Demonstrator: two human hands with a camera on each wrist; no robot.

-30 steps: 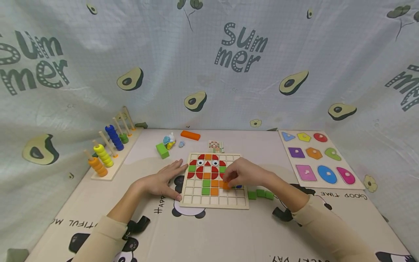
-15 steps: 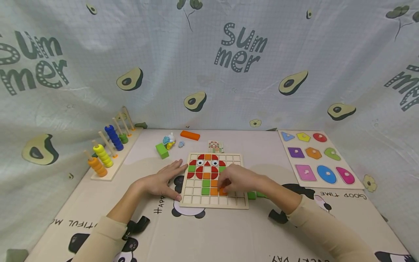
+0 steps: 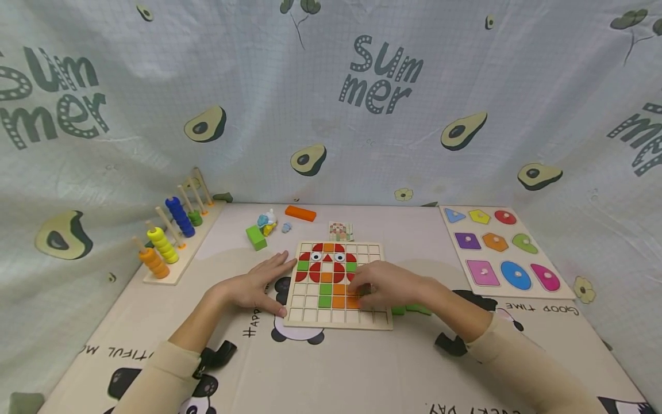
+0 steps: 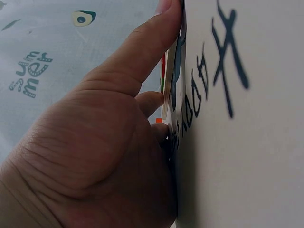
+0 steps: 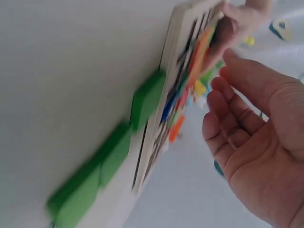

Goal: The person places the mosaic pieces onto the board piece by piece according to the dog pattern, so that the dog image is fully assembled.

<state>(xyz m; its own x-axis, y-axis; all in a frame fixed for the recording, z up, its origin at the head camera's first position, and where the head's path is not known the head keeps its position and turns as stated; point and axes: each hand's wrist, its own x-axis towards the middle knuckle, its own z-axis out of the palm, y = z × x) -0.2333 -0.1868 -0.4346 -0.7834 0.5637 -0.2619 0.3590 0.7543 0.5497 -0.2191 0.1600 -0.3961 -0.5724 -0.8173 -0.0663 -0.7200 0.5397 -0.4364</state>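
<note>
A square wooden grid board point(image 3: 305, 315) lies mid-table, partly filled with red, green and orange tiles and two eye tiles. Against its left side rests my left hand point(image 3: 258, 282), thumb and fingers spread along the edge. Over the board's right half, my right hand point(image 3: 388, 284) hovers with loosely curled fingers. No tile is between those fingers in the right wrist view. An orange tile point(image 3: 353, 302) sits in the grid right by its fingertips. A blue piece point(image 5: 167, 109) shows on the board, hidden by the hand in the head view. Several green tiles point(image 5: 148, 99) lie along the right edge.
A small pattern card point(image 3: 340, 231) lies behind the board. Nearby are a green block point(image 3: 256, 238), an orange block point(image 3: 300, 213) and a small figurine point(image 3: 267, 222). A peg stacker point(image 3: 173, 270) stands left; a shape puzzle point(image 3: 483, 240) lies right.
My right hand brought an orange tile down and left into a cell beside another orange one, let it go, then drew slightly right. My left hand stayed put.
</note>
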